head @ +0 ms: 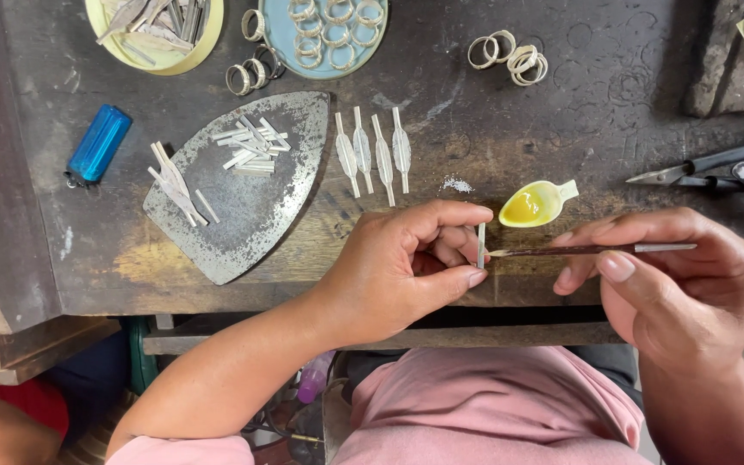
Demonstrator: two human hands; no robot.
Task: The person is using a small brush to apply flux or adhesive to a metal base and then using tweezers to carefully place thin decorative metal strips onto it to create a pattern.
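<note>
Two hands at mid-frame: my left hand [406,263] pinches a small metal strip [480,244] upright, my right hand [682,284] fingers grip a thin brush [592,250] touching it, so I judge coating is under way, needing a steady dab.

Four leaf-shaped metal pieces [373,155], one lighter [99,143], two dishes [155,34].

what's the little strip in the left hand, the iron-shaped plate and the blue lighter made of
The strip, pinched in the left hand, looks like pale matte metal, perhaps silver. The plate seems to be steel or iron: grey, mottled, scorched. The lighter looks like translucent blue plastic with a metal end.
</note>
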